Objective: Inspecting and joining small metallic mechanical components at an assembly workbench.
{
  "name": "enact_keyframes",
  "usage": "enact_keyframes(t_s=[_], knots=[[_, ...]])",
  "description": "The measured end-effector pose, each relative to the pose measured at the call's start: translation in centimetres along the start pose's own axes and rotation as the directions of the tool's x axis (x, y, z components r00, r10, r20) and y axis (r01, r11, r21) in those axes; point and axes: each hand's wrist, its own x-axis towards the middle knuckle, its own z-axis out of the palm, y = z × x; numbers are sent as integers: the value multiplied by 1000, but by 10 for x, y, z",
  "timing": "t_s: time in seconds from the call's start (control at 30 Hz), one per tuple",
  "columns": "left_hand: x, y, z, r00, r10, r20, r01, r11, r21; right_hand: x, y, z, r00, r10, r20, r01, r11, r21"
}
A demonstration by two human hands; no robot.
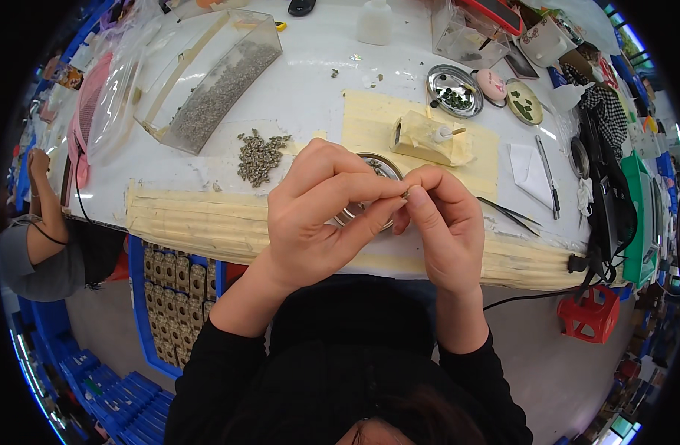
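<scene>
Both my hands meet above a round metal dish (pixel 385 165) near the table's front edge. My left hand (pixel 321 211) is pinched, thumb against forefinger, and my right hand (pixel 447 222) pinches at the same spot. A tiny piece (pixel 406 195) shows between the fingertips, too small to name. Small metal parts lie in the dish, which my left hand partly hides. Left of the hands is a pile of small grey metal parts (pixel 260 157). Just beyond the right hand stands a tape-wrapped block (pixel 429 139) with a small white nozzle on it. Tweezers (pixel 510 215) lie right of that hand.
A clear bin (pixel 228 85) of grey parts stands at the back left. Metal dishes with dark green pieces (pixel 455 90) and green leaf-like pieces (pixel 524 101) sit at the right. A pen (pixel 547 176) lies near white paper (pixel 527 174). A blue tray (pixel 137 297) is below left; another person (pixel 39 245) sits left.
</scene>
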Motion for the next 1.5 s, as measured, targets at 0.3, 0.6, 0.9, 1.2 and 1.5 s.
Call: enact_keyframes(t_s=[0.3,0.6,0.9,1.2,1.5], knots=[[2,2,1,998,64,-27,-62,995,77,0,-1,0,999,-36,-18,35,999,-34],[2,2,2,997,64,-43,-60,994,95,-1,0,1,993,-105,-50,99,989,-114],[2,1,2,996,70,-49,-65,993,100,-1,1,-4,988,-156,-19,152,980,-130],[2,1,3,995,79,-56,-73,993,97,0,1,-3,984,-176,-26,169,970,-175],[1,1,2,997,63,-40,-59,995,85,-1,1,1,992,-127,-19,123,984,-129]])
